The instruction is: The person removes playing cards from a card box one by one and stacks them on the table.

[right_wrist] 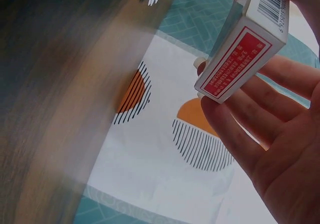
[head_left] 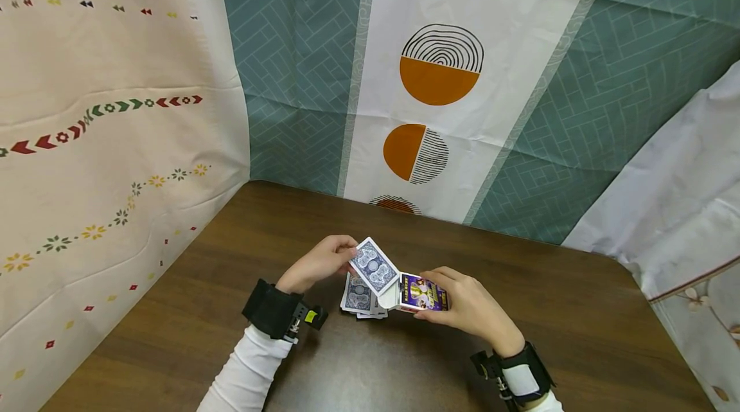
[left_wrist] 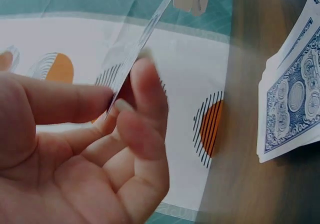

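Between thumb and fingers, my left hand [head_left: 320,263] pinches a blue-backed playing card [head_left: 374,265]. Its patterned back faces up toward the head camera, and in the left wrist view the card [left_wrist: 145,36] appears edge-on and thin. My right hand [head_left: 471,304] grips a purple and yellow card box [head_left: 424,293] by its sides. The white flap [head_left: 390,296] at its left end is open, and the card's lower corner overlaps it. Below the held card, a loose pile of playing cards [head_left: 356,296] lies back up on the table, partly covered in the head view.
The brown wooden table [head_left: 220,309] runs back to a teal and white patterned curtain [head_left: 300,78]. Pale cloth [head_left: 115,206] hangs along the left side, and more white cloth [head_left: 682,187] hangs at the right. Black camera straps [head_left: 272,309] circle both wrists.
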Demonstrator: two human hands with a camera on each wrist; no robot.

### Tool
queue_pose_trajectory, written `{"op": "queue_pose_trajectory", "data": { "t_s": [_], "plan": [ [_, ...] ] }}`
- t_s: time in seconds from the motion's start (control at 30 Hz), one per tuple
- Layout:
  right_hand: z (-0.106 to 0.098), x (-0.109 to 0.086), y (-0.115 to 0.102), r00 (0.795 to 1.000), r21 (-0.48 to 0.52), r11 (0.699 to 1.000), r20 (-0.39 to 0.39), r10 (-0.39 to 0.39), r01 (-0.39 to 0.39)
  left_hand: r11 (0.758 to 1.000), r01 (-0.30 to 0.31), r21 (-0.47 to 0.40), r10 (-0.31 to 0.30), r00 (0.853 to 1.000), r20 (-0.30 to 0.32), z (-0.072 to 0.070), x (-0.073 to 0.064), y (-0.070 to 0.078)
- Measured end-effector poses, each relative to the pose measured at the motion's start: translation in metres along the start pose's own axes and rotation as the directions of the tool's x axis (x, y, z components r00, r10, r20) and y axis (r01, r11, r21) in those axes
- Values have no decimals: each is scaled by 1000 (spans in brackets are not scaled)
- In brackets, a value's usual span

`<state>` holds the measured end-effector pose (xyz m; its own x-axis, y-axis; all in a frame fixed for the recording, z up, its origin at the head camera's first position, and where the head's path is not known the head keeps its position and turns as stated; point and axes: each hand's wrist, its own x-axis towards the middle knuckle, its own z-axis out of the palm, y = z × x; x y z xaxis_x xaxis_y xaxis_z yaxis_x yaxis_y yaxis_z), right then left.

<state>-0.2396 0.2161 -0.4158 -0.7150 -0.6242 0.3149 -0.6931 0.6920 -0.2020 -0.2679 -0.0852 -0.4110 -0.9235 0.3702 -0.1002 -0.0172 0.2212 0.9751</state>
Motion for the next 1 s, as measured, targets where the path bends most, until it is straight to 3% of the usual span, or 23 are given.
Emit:
{"op": "queue_pose_trajectory", "data": {
  "t_s": [0.13, 0.37, 0.53, 0.7, 1.0],
  "plan": [
    [1, 0, 2, 1000, -9, 1000, 3, -13, 13, 1000, -19, -11, 18, 999, -48, -2, 3, -5],
    [1, 1, 4, 1000, -28, 1000, 12, -12, 12, 999, -18, 48, 24, 992, -127, -6, 9, -17],
    [1, 1, 6, 1000, -31, 999, 12, -11, 11, 991, 58, 121, -30, 974, -223, -1, 16, -28],
    [3, 0, 6, 1000, -17, 1000, 25, -4, 4, 975, 129, 182, -78, 961, -266, 5, 21, -39],
    [5, 1, 5, 998, -20, 1000, 52, 20, -19, 955, 92, 281, 8, 942, -335, 12, 25, -52]
  ]
}}
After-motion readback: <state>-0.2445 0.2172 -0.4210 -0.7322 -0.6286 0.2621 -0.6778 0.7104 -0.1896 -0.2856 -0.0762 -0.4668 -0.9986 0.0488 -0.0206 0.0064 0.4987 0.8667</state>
